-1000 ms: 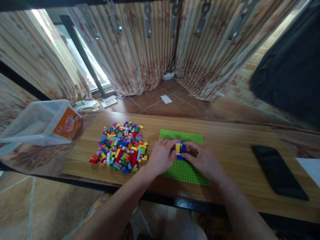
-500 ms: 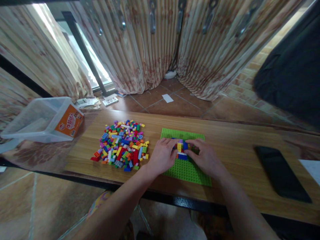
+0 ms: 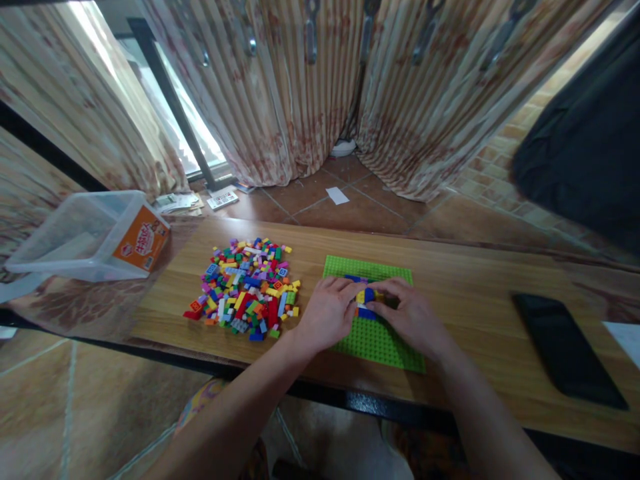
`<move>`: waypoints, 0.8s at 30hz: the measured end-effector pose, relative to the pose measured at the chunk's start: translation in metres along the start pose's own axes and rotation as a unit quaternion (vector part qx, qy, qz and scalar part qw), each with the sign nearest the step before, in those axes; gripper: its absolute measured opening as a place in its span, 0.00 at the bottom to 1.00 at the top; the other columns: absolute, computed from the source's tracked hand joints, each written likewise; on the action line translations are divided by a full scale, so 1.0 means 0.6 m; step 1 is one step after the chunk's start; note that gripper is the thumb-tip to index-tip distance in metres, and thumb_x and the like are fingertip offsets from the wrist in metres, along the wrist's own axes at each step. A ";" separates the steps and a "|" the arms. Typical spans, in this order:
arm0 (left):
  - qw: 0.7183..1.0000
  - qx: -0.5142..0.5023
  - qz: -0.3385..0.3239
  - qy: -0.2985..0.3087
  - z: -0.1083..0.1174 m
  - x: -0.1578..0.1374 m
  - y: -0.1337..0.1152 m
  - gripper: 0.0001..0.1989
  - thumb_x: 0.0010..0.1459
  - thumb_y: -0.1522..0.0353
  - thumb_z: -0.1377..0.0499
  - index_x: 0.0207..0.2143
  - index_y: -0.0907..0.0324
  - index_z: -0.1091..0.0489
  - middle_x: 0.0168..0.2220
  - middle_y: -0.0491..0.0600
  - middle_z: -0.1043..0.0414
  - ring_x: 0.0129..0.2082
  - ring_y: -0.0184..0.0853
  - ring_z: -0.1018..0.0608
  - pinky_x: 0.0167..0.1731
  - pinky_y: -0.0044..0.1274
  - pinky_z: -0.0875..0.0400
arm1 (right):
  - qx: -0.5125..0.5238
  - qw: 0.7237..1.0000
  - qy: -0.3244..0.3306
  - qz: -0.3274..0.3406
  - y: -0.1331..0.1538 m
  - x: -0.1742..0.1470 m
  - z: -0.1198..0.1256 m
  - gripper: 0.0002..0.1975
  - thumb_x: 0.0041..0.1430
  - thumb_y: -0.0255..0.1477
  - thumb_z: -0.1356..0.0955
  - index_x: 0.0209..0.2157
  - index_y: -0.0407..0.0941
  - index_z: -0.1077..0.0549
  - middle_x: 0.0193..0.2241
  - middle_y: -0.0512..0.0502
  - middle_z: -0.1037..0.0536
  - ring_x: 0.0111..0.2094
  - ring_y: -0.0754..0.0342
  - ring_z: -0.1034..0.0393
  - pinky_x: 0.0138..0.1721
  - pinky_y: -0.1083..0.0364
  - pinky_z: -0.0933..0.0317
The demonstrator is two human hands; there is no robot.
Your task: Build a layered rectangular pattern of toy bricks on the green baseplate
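Observation:
A green studded baseplate (image 3: 385, 350) lies on the wooden table, carrying a small build of toy bricks (image 3: 367, 312) in blue, yellow, white and orange. My left hand (image 3: 327, 312) curls over the build's left side, fingers bent against the bricks. From the right, my right hand (image 3: 413, 317) closes its thumb and fingers around a blue brick (image 3: 369, 295) on top. Both hands' fingertips nearly meet there and cover part of the build. A blue strip of bricks (image 3: 354, 278) shows behind the left fingers.
Left of the baseplate is a heap of loose colourful bricks (image 3: 250, 290). A clear plastic bin (image 3: 80, 263) with an orange label stands beyond the table's left end. On the right lie a dark phone-like slab (image 3: 567, 350) and white paper (image 3: 625, 340).
The fingers of both hands have drawn closer together over the build, covering more of its top. The whole view has shifted slightly; the brick heap looks unchanged.

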State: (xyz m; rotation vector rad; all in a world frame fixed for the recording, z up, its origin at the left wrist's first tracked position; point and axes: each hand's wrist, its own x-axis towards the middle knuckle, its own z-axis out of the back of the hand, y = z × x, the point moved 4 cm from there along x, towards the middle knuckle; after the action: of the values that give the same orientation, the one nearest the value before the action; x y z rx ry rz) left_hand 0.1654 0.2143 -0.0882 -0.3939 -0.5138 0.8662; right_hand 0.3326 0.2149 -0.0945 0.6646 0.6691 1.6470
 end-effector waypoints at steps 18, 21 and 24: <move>0.987 0.155 0.030 0.043 -0.015 -0.011 -0.032 0.18 0.61 0.73 0.48 0.53 0.55 0.32 0.53 0.54 0.33 0.50 0.45 0.32 0.48 0.40 0.37 | -0.009 1.000 -0.001 -0.007 -0.005 0.009 -0.002 0.13 0.51 0.31 0.29 0.40 0.48 0.20 0.35 0.46 0.26 0.36 0.51 0.30 0.41 0.50 0.36; 0.985 0.165 0.041 0.041 -0.017 -0.010 -0.036 0.18 0.62 0.73 0.49 0.53 0.56 0.32 0.53 0.54 0.33 0.51 0.45 0.32 0.50 0.42 0.38 | -0.017 1.000 0.002 -0.025 -0.007 0.011 -0.002 0.13 0.49 0.32 0.28 0.39 0.48 0.20 0.32 0.48 0.26 0.33 0.52 0.31 0.38 0.51 0.37; 0.986 0.159 0.047 0.031 -0.020 -0.012 -0.037 0.18 0.63 0.72 0.50 0.53 0.55 0.32 0.53 0.54 0.32 0.51 0.45 0.32 0.51 0.42 0.38 | -0.029 0.999 -0.005 -0.029 -0.005 0.011 -0.001 0.14 0.49 0.33 0.29 0.40 0.49 0.20 0.31 0.49 0.27 0.31 0.53 0.32 0.37 0.51 0.37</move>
State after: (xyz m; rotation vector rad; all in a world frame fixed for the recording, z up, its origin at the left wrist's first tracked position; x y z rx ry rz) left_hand 0.1819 0.1942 -0.0880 -0.1536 -0.2938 1.0056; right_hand 0.3332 0.2216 -0.0964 0.6060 0.6256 1.6021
